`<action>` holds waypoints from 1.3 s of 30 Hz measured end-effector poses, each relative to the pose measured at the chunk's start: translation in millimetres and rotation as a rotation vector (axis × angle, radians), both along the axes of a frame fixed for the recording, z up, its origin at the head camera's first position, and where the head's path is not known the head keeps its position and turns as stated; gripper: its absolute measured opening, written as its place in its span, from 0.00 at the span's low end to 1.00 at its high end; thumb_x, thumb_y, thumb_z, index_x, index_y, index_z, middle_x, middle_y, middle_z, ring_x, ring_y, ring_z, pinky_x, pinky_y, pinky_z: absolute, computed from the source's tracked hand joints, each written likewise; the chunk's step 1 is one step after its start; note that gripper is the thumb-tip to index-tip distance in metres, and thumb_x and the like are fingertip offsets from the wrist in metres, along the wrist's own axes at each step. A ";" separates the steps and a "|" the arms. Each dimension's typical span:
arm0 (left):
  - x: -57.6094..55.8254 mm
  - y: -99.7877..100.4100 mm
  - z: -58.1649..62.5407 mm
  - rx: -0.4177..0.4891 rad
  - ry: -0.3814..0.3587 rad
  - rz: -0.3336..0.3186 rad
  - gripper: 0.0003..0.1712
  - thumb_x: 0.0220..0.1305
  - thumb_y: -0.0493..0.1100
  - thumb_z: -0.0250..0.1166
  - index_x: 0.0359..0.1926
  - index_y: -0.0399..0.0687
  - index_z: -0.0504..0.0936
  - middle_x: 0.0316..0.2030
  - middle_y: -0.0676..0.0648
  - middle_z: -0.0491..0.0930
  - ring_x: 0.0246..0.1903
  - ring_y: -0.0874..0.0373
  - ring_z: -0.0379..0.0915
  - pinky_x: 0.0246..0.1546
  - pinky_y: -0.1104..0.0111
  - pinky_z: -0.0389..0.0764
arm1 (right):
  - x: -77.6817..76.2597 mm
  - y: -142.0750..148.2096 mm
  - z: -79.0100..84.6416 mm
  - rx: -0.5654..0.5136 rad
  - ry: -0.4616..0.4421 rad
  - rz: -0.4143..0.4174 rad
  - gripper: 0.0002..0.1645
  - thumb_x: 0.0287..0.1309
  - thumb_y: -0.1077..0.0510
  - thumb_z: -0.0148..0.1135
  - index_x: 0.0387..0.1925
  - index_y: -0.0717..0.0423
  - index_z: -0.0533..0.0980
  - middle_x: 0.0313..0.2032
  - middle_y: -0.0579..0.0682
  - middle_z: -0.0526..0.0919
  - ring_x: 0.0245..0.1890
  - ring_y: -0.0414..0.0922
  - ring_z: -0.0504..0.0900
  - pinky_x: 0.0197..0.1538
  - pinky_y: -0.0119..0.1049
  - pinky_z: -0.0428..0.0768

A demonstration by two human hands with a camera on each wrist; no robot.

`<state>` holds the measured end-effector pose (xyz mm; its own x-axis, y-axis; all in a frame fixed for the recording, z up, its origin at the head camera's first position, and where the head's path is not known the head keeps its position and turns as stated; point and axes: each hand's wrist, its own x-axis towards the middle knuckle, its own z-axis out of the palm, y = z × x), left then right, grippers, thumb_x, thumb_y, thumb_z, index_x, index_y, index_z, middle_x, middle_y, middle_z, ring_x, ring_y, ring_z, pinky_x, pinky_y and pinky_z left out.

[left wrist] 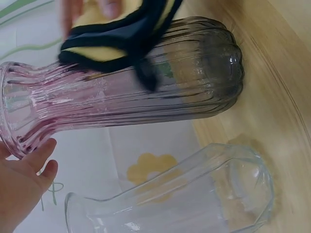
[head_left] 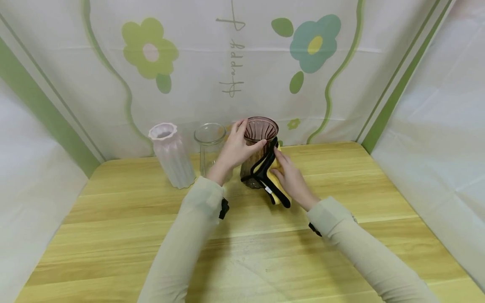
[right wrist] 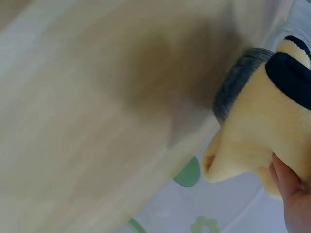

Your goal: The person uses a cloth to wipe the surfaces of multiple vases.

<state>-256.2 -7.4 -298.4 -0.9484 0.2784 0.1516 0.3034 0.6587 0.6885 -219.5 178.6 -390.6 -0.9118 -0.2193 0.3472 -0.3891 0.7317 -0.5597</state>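
While on table (head_left: 250,256), purple vase (left wrist: 116,99) upright, mouth (head_left: 262,128) up.

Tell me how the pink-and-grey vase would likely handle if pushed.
The pink-and-grey vase looks like clear, shiny glass, so it is probably stiff and breakable. Standing tall for its width, it might tip if pushed near the rim. Its ribbed sides may make it less apt to slip.

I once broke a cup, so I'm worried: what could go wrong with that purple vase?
The purple vase might tip if the right hand pushes the cloth hard against its side, since the left hand holds it only near the rim. If it tips sideways, it could knock the clear vase beside it.
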 end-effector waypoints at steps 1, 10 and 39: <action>-0.5 -0.5 -0.1 0.003 0.000 -0.004 0.53 0.61 0.63 0.61 0.76 0.46 0.44 0.75 0.42 0.45 0.69 0.42 0.57 0.69 0.50 0.63 | -0.7 -1.5 3.3 -0.015 0.018 -0.006 0.40 0.65 0.60 0.57 0.73 0.58 0.52 0.67 0.65 0.63 0.62 0.62 0.70 0.64 0.54 0.71; -1.3 1.0 -3.6 0.076 -0.018 -0.007 0.55 0.59 0.63 0.62 0.76 0.45 0.43 0.75 0.44 0.44 0.71 0.43 0.53 0.69 0.48 0.61 | -3.1 -7.0 16.6 -0.103 0.075 -0.047 0.41 0.63 0.60 0.58 0.73 0.60 0.52 0.69 0.64 0.60 0.68 0.61 0.62 0.69 0.54 0.65; -4.0 -3.0 -2.9 0.199 -0.093 0.026 0.59 0.51 0.59 0.72 0.75 0.51 0.48 0.73 0.45 0.47 0.71 0.46 0.52 0.69 0.53 0.62 | 1.0 2.1 -9.2 -0.015 0.026 -0.004 0.40 0.61 0.64 0.59 0.72 0.60 0.55 0.65 0.67 0.64 0.60 0.64 0.71 0.62 0.54 0.73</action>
<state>-260.2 -10.4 -301.3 -0.9673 0.2271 0.1125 0.2172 0.5137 0.8301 -218.5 180.7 -399.8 -0.9034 -0.2102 0.3737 -0.4005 0.7247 -0.5606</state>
